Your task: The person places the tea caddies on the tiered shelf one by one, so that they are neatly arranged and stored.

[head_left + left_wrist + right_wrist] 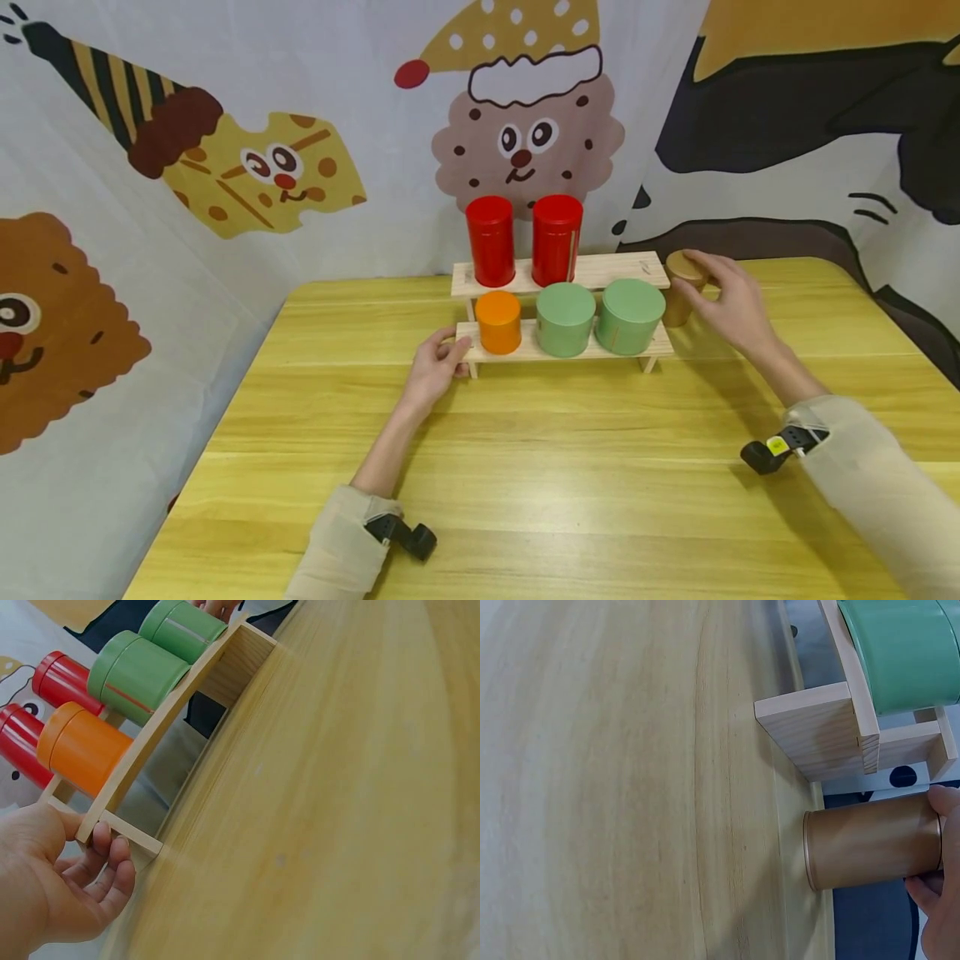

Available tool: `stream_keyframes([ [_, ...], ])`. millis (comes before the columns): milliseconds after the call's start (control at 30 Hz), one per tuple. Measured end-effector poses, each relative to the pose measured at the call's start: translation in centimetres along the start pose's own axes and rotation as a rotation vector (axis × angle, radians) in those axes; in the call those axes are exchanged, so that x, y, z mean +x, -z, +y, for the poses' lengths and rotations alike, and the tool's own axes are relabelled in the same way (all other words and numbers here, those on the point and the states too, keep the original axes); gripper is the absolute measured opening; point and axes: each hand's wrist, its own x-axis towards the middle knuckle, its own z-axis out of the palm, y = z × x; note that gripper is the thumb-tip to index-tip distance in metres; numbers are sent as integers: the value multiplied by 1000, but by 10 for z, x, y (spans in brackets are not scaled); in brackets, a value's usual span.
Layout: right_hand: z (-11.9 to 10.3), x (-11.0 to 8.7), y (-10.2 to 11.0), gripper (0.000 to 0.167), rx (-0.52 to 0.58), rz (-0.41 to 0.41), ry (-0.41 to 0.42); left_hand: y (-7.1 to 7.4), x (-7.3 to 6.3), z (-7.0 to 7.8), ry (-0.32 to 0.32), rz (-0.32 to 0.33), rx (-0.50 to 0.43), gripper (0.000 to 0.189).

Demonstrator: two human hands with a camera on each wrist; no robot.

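A two-tier wooden rack [597, 271] stands near the back of the table. My left hand [433, 367] grips the left end of its lower shelf, thumb on top and fingers curled below, as the left wrist view shows. An orange canister [498, 323] and two green canisters [566, 321] [630, 318] stand on that lower shelf; two red canisters [491, 243] [557, 242] are on the upper one. Just right of the rack, a brown canister [874, 841] stands upright on the table. My right hand [731, 302] holds it by its top end, thumb and fingers on opposite sides.
The wooden table [525, 475] extends in front of the rack. Behind it hangs a cloth printed with cartoon figures [375, 208]. A small black camera [408, 537] is strapped to the left wrist and another [772, 452] to the right.
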Motion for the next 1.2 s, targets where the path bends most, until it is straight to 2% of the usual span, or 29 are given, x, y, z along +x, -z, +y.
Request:
stream_keyframes([
  [200,0,0,1,49,8,31,1,0,0,-1,7,3,10,50],
  [467,-4,5,14,47,35,114,23,-1,1,0,11,-3,6,51],
  [833,-26,24,31,45,16,204,44,0,1,-2,7,3,-1,51],
  [1000,-40,33,43,45,32,229,-4,0,1,-2,6,4,-2,50],
  [1200,-56,40,51,47,53,197,-93,0,1,-1,12,8,1,50],
])
